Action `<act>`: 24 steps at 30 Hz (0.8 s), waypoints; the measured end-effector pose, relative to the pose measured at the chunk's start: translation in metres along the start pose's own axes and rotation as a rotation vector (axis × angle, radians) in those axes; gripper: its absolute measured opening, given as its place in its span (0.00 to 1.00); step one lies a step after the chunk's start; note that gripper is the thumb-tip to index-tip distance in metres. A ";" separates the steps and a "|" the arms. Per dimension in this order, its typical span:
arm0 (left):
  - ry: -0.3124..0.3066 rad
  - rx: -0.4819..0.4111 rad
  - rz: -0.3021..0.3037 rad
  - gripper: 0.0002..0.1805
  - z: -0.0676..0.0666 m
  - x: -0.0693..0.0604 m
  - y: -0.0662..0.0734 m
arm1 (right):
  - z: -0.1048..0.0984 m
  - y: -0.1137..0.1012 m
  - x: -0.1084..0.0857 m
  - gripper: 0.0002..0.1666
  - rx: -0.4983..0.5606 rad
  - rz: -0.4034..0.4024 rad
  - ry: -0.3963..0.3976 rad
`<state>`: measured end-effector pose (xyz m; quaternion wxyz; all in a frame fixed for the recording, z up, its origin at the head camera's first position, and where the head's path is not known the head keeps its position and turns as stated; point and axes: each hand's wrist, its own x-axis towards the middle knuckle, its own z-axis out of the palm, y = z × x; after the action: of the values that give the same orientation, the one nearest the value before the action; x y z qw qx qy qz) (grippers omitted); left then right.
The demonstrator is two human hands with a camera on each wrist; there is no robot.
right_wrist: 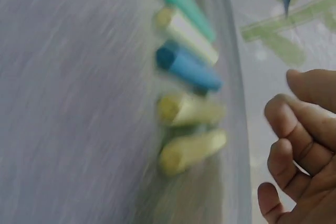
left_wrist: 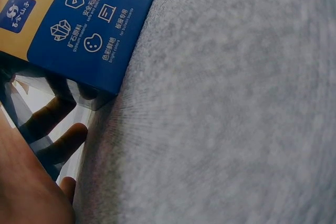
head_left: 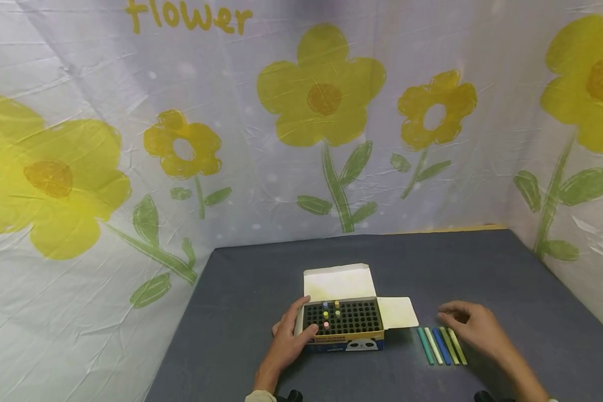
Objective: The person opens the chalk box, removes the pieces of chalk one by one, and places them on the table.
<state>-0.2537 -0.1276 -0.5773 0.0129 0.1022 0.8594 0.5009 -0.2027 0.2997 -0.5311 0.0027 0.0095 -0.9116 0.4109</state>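
Note:
My left hand (head_left: 287,334) holds the left end of a blue and yellow chalk box (head_left: 344,341), its thumb at the front corner. The open box shows a black foam insert (head_left: 354,318) with rows of holes. Several chalks stand upright in it, among them a pink chalk (head_left: 326,325) and an orange chalk (head_left: 337,304). Over the right side of the table hovers my right hand (head_left: 474,326), fingers loosely bent, holding nothing. Just beside and below it, several chalks lie in a row: a teal chalk (right_wrist: 184,6), a blue chalk (right_wrist: 188,66) and pale yellow to green ones.
The box's white lid (head_left: 339,282) is folded back, and a side flap (head_left: 397,312) sticks out to the right towards the loose chalks. A dark cloth covers the table (head_left: 251,301). Behind it hangs a flower-printed curtain (head_left: 261,195).

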 end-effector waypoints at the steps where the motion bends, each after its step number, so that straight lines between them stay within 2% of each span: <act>1: 0.002 0.002 0.000 0.35 0.000 0.000 0.000 | 0.002 -0.004 0.000 0.21 0.038 -0.001 0.010; 6: 0.009 0.001 -0.005 0.35 0.001 0.000 0.000 | 0.011 -0.023 0.005 0.24 0.173 -0.046 0.056; 13: 0.013 0.003 -0.009 0.35 0.001 0.001 0.001 | 0.026 -0.048 0.011 0.19 0.242 -0.149 0.110; 24: -0.003 0.000 -0.001 0.35 0.000 0.001 0.000 | 0.057 -0.077 0.023 0.16 0.350 -0.319 0.053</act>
<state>-0.2547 -0.1276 -0.5776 0.0142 0.1026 0.8593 0.5009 -0.2235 0.2058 -0.5105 0.0901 0.1431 -0.8131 0.5571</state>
